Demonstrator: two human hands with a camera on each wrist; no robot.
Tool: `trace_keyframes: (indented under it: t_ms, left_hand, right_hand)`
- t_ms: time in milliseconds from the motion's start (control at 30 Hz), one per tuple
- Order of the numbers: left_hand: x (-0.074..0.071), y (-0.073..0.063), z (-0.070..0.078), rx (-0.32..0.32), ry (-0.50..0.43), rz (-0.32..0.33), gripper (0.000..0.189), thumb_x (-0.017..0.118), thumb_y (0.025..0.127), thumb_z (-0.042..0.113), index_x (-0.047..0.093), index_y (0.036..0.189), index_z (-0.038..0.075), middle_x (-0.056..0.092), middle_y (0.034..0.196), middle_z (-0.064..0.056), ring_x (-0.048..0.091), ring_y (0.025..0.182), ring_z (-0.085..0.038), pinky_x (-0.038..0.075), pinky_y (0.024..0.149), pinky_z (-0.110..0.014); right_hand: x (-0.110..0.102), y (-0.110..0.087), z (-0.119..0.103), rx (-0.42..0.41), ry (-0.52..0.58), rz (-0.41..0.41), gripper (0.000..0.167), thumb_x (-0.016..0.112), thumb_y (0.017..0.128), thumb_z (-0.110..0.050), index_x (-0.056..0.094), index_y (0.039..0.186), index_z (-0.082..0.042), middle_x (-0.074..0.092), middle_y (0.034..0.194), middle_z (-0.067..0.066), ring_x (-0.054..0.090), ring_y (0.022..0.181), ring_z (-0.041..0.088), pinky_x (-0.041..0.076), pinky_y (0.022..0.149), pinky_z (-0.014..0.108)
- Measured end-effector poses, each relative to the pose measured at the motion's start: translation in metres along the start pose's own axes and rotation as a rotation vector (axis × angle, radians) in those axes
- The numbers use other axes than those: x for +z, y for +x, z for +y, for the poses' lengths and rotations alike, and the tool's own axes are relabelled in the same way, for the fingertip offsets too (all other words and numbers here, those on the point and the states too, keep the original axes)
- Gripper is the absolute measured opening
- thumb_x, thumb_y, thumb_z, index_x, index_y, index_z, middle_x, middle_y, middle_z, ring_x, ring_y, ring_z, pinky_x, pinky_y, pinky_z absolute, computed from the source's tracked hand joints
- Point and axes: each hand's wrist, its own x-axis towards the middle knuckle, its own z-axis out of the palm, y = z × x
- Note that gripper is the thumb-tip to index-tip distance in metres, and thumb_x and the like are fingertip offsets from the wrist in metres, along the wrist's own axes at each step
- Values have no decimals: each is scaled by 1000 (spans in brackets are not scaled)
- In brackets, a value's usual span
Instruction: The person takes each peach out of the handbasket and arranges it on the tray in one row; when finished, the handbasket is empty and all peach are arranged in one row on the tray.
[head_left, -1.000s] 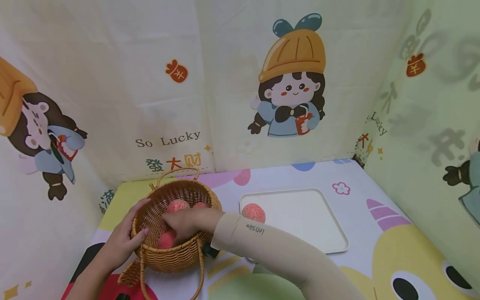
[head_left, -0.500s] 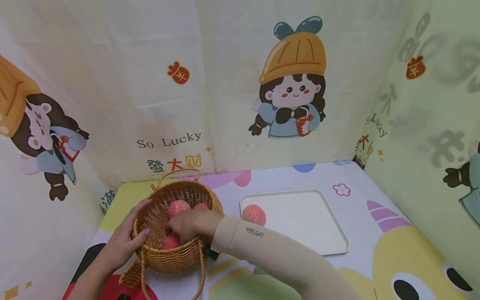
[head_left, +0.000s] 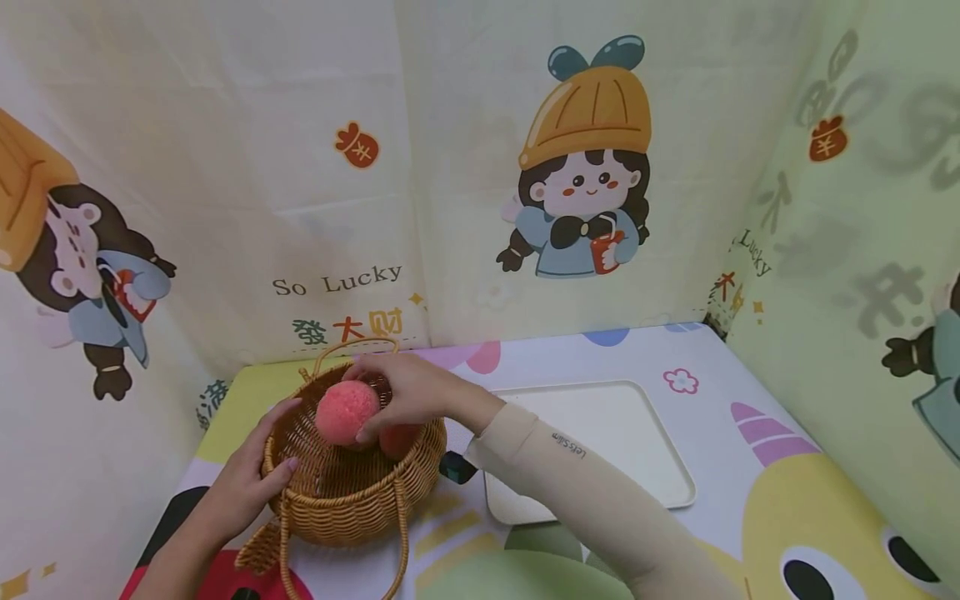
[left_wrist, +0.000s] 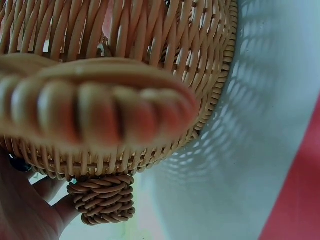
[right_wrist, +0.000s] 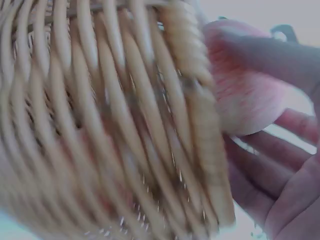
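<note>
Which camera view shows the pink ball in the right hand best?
The head view: the pink ball shows there clearly and almost whole, held by the right hand. The right wrist view shows it blurred, partly covered by the basket and the hand. In the left wrist view, I cannot make it out for certain.

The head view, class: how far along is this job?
Apparently done: a pink ball sat on the white tray a second ago; the beige sleeve now hides that spot. In hand: the right hand grips a peach-like ball at the mouth of the wicker basket. Left, probably: at least one more ball inside, below that hand.
</note>
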Motion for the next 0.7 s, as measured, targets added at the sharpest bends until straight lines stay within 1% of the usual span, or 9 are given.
trace_keyframes:
  t_ms: [67, 133, 167, 233, 367, 433, 567, 700]
  left_hand:
    - [0, 0, -1, 6, 6, 5, 75, 60, 94, 17, 24, 160, 22, 33, 154, -22, 51, 122, -49, 57, 76, -49]
    - [0, 0, -1, 13, 9, 7, 75, 60, 94, 16, 24, 160, 21, 33, 154, -22, 51, 121, -50, 56, 77, -51]
    - [0, 0, -1, 16, 9, 7, 75, 60, 94, 15, 24, 160, 20, 33, 154, -22, 51, 121, -50, 56, 77, -52]
    - [-1, 0, -1, 18, 8, 7, 76, 60, 94, 15, 24, 160, 19, 32, 154, -23, 50, 122, -50, 55, 77, -55]
    - [-2, 0, 1, 16, -3, 8, 76, 61, 94, 15, 24, 160, 21, 30, 155, -23, 49, 123, -53, 54, 77, -59]
    - [-2, 0, 2, 14, -6, 9, 76, 61, 94, 15, 24, 160, 21, 30, 156, -23, 48, 123, -54, 54, 77, -61]
    - [-1, 1, 3, 14, -11, 5, 76, 61, 94, 15, 24, 160, 22, 29, 157, -22, 47, 124, -55, 53, 78, -62]
    - [-1, -1, 4, 4, -24, 2, 76, 61, 95, 18, 23, 161, 21, 28, 157, -23, 45, 125, -57, 53, 77, -65]
  right_hand:
    - [-9, -9, 7, -23, 180, 44, 67, 92, 74, -30, 60, 131, -21, 63, 125, -9, 62, 109, 3, 50, 92, 22]
    - [-17, -19, 14, -32, 318, 92, 65, 92, 75, -25, 60, 131, -21, 62, 125, -6, 66, 107, 8, 53, 91, 26]
    - [-21, -25, 16, -27, 388, 112, 64, 91, 75, -22, 60, 131, -20, 62, 123, -4, 69, 104, 11, 55, 88, 29]
    - [-30, -37, 22, -12, 457, 160, 63, 90, 76, -19, 60, 132, -20, 62, 124, -1, 70, 102, 16, 57, 86, 33]
    - [-48, -63, 34, 11, 507, 247, 60, 85, 79, -15, 60, 134, -16, 60, 125, 6, 71, 101, 25, 58, 84, 40]
    - [-57, -78, 42, 30, 510, 280, 59, 83, 81, -14, 58, 135, -14, 60, 125, 9, 71, 100, 28, 58, 83, 42]
    - [-70, -113, 63, 135, 474, 318, 54, 79, 86, -16, 57, 135, -13, 62, 123, 10, 71, 98, 30, 58, 84, 44]
    - [-75, -147, 87, 263, 399, 337, 51, 76, 88, -21, 58, 135, -11, 63, 122, 10, 70, 97, 28, 57, 85, 44]
